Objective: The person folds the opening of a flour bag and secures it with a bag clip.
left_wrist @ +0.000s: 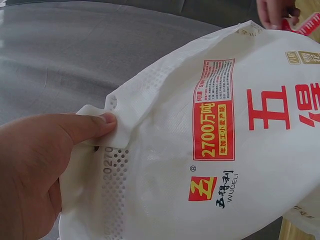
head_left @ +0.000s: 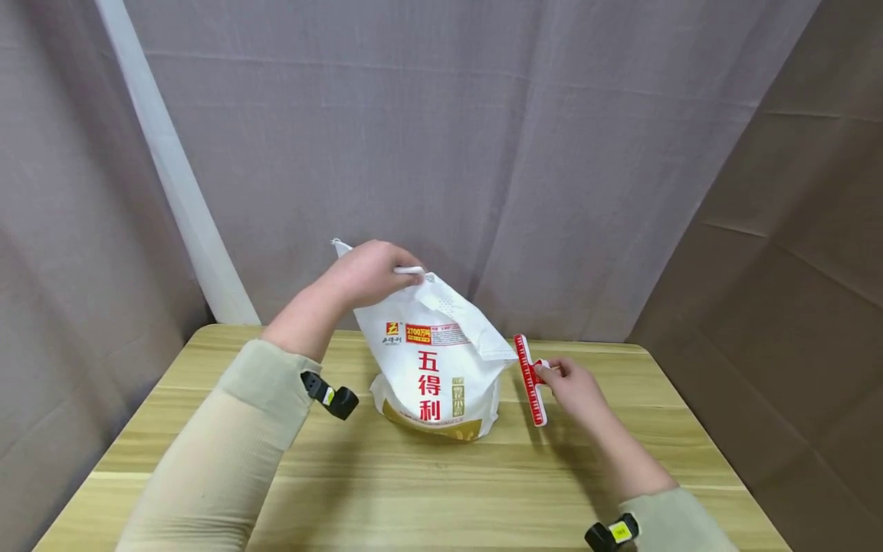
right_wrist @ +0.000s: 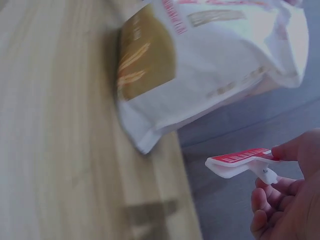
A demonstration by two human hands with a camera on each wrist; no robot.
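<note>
Bag: white flour bag [head_left: 436,366] stands upright near the middle of the table [head_left: 414,491], its top gathered and pulled up to the left.
Left hand: left hand [head_left: 369,272] pinches the folded top edge between thumb and curled fingers [left_wrist: 90,126], holding it taut.
Right hand: right hand [head_left: 576,387] grips the handle end of a red and white sealing clip [head_left: 530,379], just right of the bag; whether the clip's jaws stand apart cannot be told.
Judgement: keep the neck flat and tight; bring the clip squarely across the folded neck below the left hand's pinch.
Risk: a slack fold may bunch and slip from the clip.
</note>
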